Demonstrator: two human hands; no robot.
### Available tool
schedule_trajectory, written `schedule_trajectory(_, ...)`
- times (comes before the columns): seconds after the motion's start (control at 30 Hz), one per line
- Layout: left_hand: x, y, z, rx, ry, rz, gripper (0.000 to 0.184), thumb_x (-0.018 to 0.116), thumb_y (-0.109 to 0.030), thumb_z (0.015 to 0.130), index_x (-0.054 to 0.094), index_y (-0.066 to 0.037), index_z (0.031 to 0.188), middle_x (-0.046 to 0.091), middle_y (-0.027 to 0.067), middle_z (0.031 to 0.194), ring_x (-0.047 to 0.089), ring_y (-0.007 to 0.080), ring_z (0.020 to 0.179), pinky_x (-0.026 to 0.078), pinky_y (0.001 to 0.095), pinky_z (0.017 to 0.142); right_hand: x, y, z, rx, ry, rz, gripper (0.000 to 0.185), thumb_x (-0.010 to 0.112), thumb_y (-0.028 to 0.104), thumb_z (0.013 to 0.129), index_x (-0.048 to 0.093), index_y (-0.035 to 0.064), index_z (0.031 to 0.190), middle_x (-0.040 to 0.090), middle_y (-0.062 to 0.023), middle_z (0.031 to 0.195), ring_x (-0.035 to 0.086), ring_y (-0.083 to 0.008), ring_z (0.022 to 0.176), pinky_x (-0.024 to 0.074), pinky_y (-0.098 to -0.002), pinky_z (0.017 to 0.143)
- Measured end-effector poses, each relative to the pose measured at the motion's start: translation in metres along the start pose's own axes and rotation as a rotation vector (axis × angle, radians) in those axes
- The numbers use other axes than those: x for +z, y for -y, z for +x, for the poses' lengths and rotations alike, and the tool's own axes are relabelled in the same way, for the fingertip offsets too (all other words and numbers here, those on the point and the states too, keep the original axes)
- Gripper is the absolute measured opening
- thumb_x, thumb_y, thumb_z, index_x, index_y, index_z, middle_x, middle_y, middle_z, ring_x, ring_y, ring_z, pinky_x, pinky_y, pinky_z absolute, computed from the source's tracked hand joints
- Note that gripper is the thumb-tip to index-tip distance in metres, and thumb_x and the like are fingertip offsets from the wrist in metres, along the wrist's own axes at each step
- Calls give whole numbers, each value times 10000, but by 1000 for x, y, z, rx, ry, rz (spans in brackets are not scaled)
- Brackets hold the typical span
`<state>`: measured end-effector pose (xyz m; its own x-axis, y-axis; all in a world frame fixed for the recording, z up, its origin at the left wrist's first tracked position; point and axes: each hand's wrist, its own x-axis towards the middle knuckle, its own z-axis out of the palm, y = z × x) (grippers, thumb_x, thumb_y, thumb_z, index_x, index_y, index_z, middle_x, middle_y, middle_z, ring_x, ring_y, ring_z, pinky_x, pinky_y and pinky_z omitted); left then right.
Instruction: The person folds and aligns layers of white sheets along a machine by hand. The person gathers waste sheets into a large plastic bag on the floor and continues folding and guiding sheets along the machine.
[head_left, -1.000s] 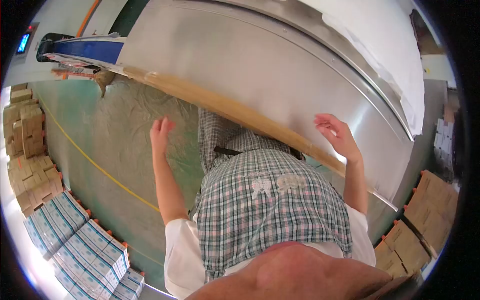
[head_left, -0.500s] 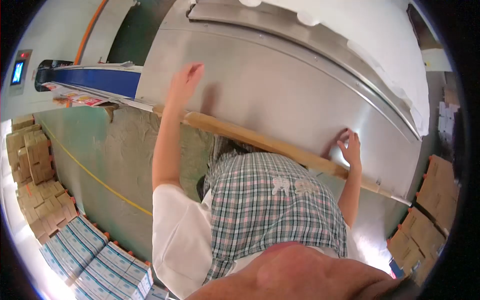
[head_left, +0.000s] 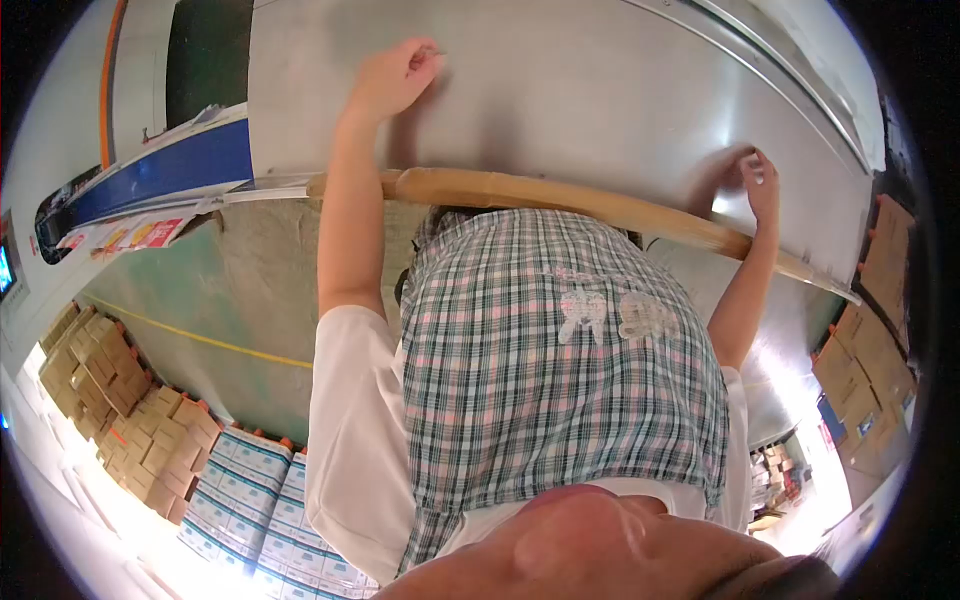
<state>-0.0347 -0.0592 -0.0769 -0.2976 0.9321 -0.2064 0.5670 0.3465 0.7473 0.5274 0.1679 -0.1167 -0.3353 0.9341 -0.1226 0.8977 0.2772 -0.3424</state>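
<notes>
My left hand (head_left: 400,80) is over the steel tabletop (head_left: 570,110), its fingers curled in toward the thumb. Whether anything small is held in those fingers I cannot make out. Farther right, my right hand (head_left: 763,188) is close to the same steel surface, loosely bent, with a gap showing between thumb and fingers and nothing visible in it. A tan, rounded edge strip (head_left: 560,195) runs along the near side of the table, under both forearms. The plaid apron (head_left: 560,400) on my body is right against this strip.
A blue conveyor belt (head_left: 170,180) joins the table at left, with printed packaging sheets (head_left: 140,236) beside it. Stacked brown cartons (head_left: 150,440) and blue-white boxes (head_left: 235,495) stand at lower left. More cartons (head_left: 865,360) are at right. A metal rail (head_left: 790,85) crosses the far side.
The view has tilted and shifted, so the table sits higher in the picture. Both hands appear higher and farther right. My right hand's fingers look more curled than before.
</notes>
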Motion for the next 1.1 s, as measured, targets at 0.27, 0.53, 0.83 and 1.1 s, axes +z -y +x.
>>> schedule_trajectory(0.27,7,-3,0,89,188,1,337,578,-228,810,528,-14,1065,607,99,815,575,162,729,458,268,676,-4,-18,8,189,-86,85,269,550,214,815,597,44,1019,618,-81,904,560,-160,847,431,-280,768)
schedule_trajectory(0.53,-13,-19,-1,194,212,93,328,572,-235,812,530,-30,1064,611,94,893,590,187,813,461,293,711,-8,-11,20,101,-169,33,231,540,198,815,606,51,981,621,-89,894,578,-174,837,434,-290,761)
schedule_trajectory(0.83,-69,6,127,137,79,-368,295,524,-247,854,540,-18,1039,601,86,930,575,162,870,457,283,766,-50,190,158,-291,-177,267,251,524,209,831,576,56,1023,618,-102,934,597,-217,844,457,-289,743)
schedule_trajectory(1.1,-71,34,205,-10,-317,-1011,210,504,-132,858,542,44,965,586,105,877,581,185,801,489,295,770,14,311,202,-406,59,219,199,538,182,831,581,22,942,620,-104,789,581,-150,714,453,-263,652)
